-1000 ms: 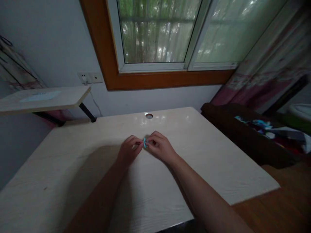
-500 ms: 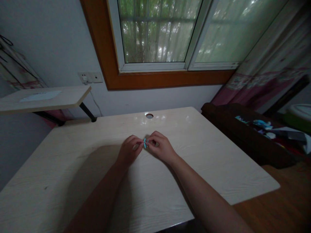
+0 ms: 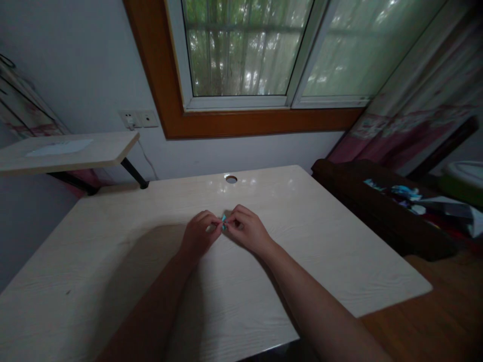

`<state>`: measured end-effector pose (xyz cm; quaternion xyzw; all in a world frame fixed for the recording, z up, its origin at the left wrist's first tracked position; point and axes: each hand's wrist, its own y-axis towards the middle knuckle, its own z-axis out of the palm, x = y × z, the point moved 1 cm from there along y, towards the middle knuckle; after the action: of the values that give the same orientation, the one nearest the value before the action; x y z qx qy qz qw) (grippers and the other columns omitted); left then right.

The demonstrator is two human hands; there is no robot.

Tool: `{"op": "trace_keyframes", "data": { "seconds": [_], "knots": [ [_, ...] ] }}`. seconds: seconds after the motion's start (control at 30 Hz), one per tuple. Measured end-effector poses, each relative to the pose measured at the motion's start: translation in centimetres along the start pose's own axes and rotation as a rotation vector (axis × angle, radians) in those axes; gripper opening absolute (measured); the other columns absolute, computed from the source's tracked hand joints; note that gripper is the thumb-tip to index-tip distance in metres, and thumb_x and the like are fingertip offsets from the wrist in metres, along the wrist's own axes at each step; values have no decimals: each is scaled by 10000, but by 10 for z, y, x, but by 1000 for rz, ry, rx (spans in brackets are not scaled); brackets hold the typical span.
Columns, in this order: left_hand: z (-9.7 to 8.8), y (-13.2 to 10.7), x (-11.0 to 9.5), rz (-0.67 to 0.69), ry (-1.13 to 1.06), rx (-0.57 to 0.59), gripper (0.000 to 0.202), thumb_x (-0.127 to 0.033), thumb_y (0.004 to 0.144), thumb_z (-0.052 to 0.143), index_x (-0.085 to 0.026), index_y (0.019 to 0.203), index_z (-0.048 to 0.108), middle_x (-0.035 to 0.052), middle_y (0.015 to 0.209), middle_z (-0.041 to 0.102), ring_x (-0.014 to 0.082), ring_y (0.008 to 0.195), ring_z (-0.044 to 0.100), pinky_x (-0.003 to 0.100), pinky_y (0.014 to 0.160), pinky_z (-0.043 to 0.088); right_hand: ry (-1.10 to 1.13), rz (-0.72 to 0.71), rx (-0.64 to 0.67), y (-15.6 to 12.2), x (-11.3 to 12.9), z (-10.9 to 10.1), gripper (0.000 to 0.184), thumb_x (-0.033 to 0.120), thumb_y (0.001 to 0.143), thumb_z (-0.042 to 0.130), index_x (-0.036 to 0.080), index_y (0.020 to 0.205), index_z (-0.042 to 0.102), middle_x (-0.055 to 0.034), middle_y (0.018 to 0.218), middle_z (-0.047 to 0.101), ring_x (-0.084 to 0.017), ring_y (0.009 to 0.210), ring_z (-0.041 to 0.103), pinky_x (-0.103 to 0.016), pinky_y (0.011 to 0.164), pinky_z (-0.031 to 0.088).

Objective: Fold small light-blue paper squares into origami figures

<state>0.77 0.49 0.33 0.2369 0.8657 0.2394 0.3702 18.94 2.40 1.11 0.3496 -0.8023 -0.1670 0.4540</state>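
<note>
Between my fingertips is a small turquoise piece (image 3: 224,218), thin and partly covered, its exact kind too small to make out. My left hand (image 3: 199,234) pinches it from the left with thumb and forefinger. From the right, my right hand (image 3: 249,229) grips it in the same kind of pinch, so the fingertips of both hands nearly meet. Both hands are over the middle of the pale wooden desk (image 3: 241,286), casting shadows on it.
A round cable hole (image 3: 231,179) lies near the desk's back edge. At the left stands a raised shelf (image 3: 109,156) on black legs, with a paper on top. Beyond the desk's right edge is a dark wooden piece of furniture (image 3: 350,201) with assorted items on it.
My right fingertips have come closer to the left ones, and less of the turquoise piece shows between them. The whole view has shifted very slightly.
</note>
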Motion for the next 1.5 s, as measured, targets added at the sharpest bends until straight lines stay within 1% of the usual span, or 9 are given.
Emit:
{"op": "trace_keyframes", "data": {
  "seconds": [0.1,0.3,0.4,0.53,0.63,0.8,1.03,1.3,1.5],
  "knots": [
    [1,0,-1,-3,-20,-17,129,-97,796,651,-206,754,596,3,763,619,158,762,595,286,711,472,-10,7,-4,-1,3,1,63,160,839,637,197,791,622,-15,772,538,-149,718,527,-262,636,412],
    [4,0,-1,14,-34,-66,156,-83,773,648,-204,724,564,1,739,607,155,733,582,285,694,476,-14,32,-62,-2,6,7,110,142,806,645,194,734,580,1,740,508,-140,687,504,-258,612,386],
    [3,0,-3,16,-24,-81,149,-95,778,648,-204,722,562,4,739,609,157,735,582,288,699,481,-6,36,-85,-1,6,8,96,142,802,656,195,747,597,4,737,509,-138,683,507,-260,609,385],
    [1,1,-5,-41,-36,-98,104,-118,805,642,-207,774,600,8,773,626,158,769,598,295,732,496,10,38,-104,1,8,5,50,157,837,647,206,830,658,-11,777,551,-143,703,530,-267,629,416],
    [0,1,-5,-71,-61,-97,74,-140,828,637,-212,815,624,14,803,641,159,783,613,299,748,507,21,49,-117,2,8,4,60,185,864,642,219,887,686,-24,812,583,-145,712,544,-270,629,438],
    [0,2,-3,-80,-91,-89,46,-165,853,634,-209,859,648,17,838,656,150,792,622,286,760,510,31,59,-120,2,5,3,67,187,861,651,221,897,696,-23,817,590,-136,694,548,-267,624,450],
    [2,3,-1,-117,-82,-50,52,-157,851,627,-203,836,644,10,818,638,144,766,612,273,739,500,26,63,-110,3,5,1,74,169,859,645,211,889,698,-22,804,581,-136,688,543,-263,615,437],
    [2,2,-2,-143,-48,-51,83,-133,810,638,-200,768,615,-2,758,620,141,715,603,272,699,486,9,85,-129,2,7,3,55,161,833,659,208,830,687,-16,772,561,-141,684,535,-265,610,422],
    [4,1,-1,-152,-58,-46,66,-149,816,628,-202,777,617,2,764,625,143,718,609,273,702,493,3,90,-133,1,4,5,81,147,820,663,217,853,689,-14,783,566,-143,689,539,-266,614,426]
  ]
}}
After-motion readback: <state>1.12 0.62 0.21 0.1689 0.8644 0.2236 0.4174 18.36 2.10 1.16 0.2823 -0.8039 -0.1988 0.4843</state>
